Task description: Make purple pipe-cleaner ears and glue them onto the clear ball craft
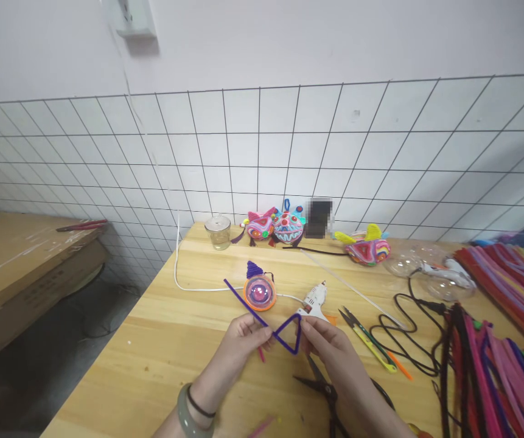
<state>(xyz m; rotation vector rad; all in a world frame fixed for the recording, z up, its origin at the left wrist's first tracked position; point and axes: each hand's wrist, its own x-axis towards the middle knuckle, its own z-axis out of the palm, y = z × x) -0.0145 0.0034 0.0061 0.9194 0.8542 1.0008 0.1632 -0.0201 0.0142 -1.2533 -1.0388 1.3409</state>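
A purple pipe cleaner (288, 348) is bent into a triangle at one end, with a straight tail running up to the left. My left hand (248, 337) pinches it where the tail meets the triangle. At the triangle's right corner, my right hand (328, 344) has thumb and fingers closed on it. Just beyond my hands lies a round craft piece (260, 292) with an orange rim, a clear dome and a coiled purple cone on top. A white glue gun (315, 299) rests beyond my right hand. Black scissors (323, 386) lie partly under my right forearm.
Yellow-handled snips (371, 345) lie at right, beside a looped black cable (398, 322). Bundles of coloured pipe cleaners (494, 365) cover the right side, near clear plastic domes (444, 286). Decorated fish-like crafts (289, 226) and a glass cup (218, 233) stand by the tiled wall.
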